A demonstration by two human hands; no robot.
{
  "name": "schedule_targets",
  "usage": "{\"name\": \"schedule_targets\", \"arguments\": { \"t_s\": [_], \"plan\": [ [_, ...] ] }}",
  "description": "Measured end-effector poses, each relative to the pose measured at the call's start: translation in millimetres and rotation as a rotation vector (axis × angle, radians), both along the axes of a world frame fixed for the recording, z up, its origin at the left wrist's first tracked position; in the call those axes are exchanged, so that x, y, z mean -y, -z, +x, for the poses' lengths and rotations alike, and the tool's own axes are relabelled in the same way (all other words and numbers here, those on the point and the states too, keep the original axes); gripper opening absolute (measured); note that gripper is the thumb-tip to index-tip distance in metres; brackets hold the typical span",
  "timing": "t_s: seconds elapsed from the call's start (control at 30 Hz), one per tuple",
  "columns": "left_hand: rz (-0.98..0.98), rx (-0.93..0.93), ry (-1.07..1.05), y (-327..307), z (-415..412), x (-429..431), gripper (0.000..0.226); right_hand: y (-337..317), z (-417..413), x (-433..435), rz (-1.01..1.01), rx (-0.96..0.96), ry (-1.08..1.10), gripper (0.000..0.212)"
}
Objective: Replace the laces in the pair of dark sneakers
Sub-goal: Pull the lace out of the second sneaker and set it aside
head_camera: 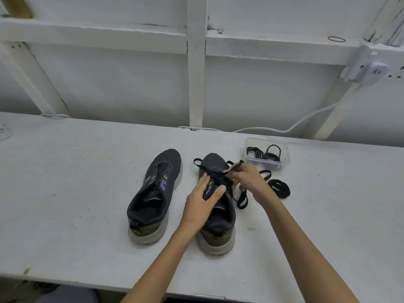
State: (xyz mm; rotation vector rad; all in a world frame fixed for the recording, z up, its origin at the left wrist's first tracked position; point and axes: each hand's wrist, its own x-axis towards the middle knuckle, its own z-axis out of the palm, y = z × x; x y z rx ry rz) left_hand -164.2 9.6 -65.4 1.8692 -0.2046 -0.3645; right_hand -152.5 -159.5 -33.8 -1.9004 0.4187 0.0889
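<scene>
One sneaker point(217, 239) under left hand point(202, 204), fingers flat, right hand point(249, 180) apparently pinching lace point(241, 207)

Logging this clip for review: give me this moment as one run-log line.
stage: lacing right sneaker | left hand: steadies it | right hand: pinches black lace | left sneaker: unlaced

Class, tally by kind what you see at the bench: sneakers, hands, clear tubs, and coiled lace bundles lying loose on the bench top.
Sneakers: 2 (unlaced sneaker, sneaker being laced)
Hands: 2 (left hand, right hand)
Clear tubs: 1
Loose lace bundles: 1
Total: 6
</scene>
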Motion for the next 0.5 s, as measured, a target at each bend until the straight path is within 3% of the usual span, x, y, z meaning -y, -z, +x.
{"name": "schedule_targets", "arguments": {
  "t_s": [0.13,0.3,0.43,0.5],
  "plan": [
    [0.000,-0.003,0.000,1,1,0,0.068,-14,3,20,-0.067,0.044,-0.041,0.019],
    [0.003,0.006,-0.003,2,1,0,0.067,0,-3,13,-0.140,0.036,-0.192,0.011],
    [-0.002,0.002,0.002,3,1,0,0.068,9,1,10,-0.186,0.076,-0.113,0.010],
    [-0.005,-0.005,0.004,2,1,0,0.070,5,7,16,-0.196,0.152,0.029,0.014]
  ]
}}
